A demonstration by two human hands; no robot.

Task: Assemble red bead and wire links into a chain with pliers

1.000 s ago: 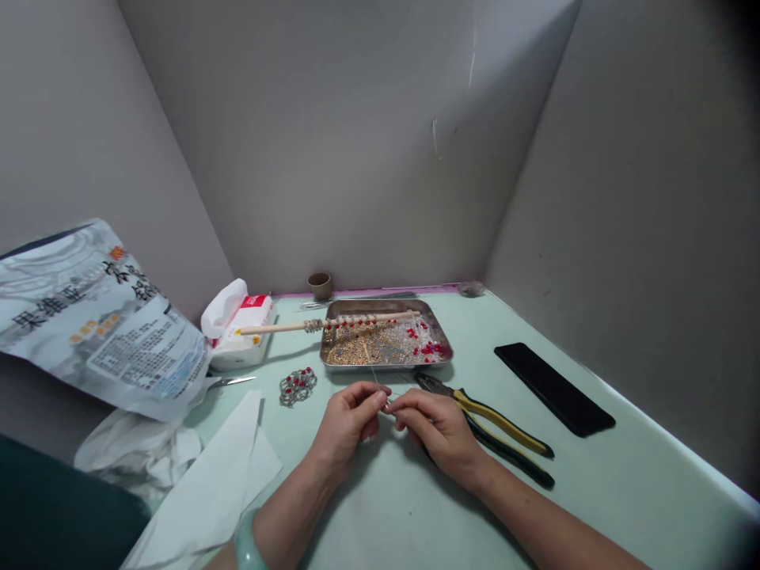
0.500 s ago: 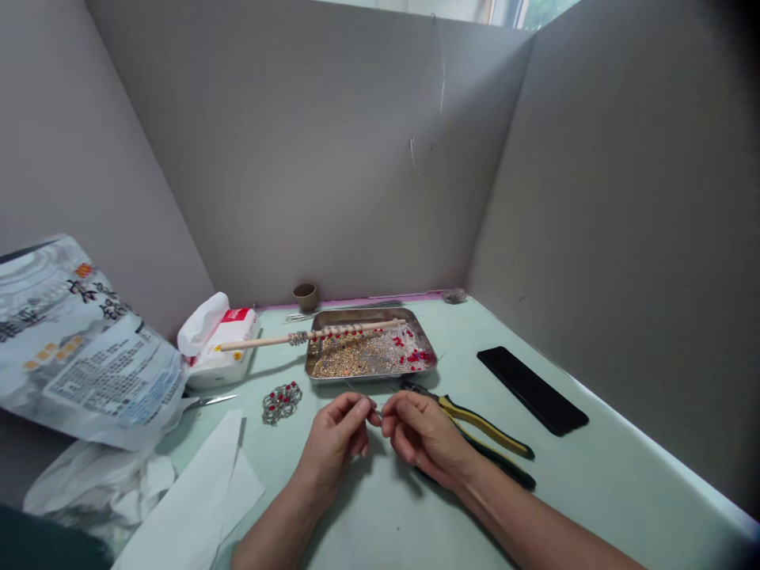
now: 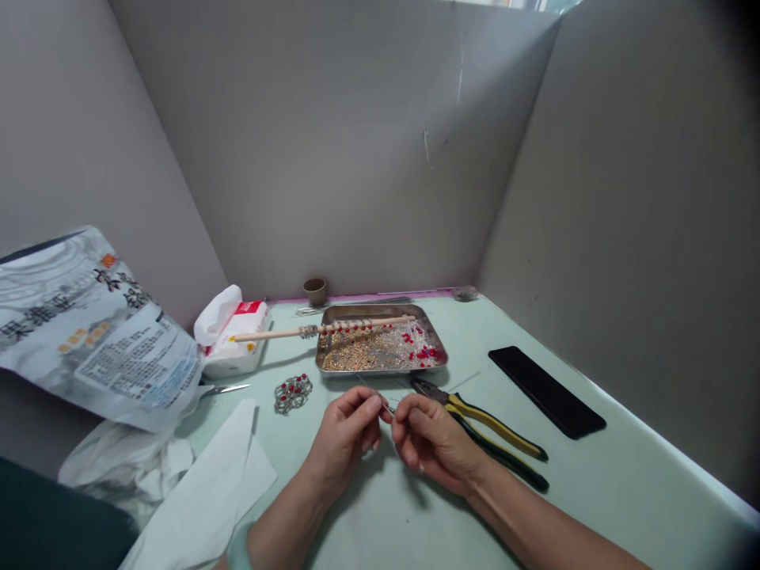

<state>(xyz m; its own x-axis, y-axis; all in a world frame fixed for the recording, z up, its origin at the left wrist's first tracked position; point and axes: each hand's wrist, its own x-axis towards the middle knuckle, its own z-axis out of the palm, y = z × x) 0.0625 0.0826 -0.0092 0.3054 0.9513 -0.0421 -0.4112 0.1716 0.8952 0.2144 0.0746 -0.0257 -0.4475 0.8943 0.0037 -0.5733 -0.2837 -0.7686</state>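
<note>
My left hand [image 3: 350, 427] and my right hand [image 3: 433, 435] meet just in front of the metal tray. Both are closed in a pinch on a thin metal wire [image 3: 389, 409], whose short bright length shows between the fingertips. Fine ends stick out past the fingers toward the tray; what else the fingertips cover is hidden. Beside my right hand lie pliers [image 3: 492, 431] with yellow and dark green handles. A small cluster of wire loops with red beads [image 3: 293, 393] rests to the left of my left hand.
The metal tray [image 3: 380, 372] holds gold, clear and red beads, with a wooden stick [image 3: 267, 336] carrying beaded wire loops across it. A phone-like black slab [image 3: 546, 392] lies right. Left are a tissue pack [image 3: 234, 356], scissors [image 3: 229, 389], white paper [image 3: 202, 483] and a large printed bag [image 3: 119, 340].
The view has shifted, so everything sits slightly further right. My fingertips have moved a little apart, showing more wire between them, and a fine wire end now extends right above the pliers.
</note>
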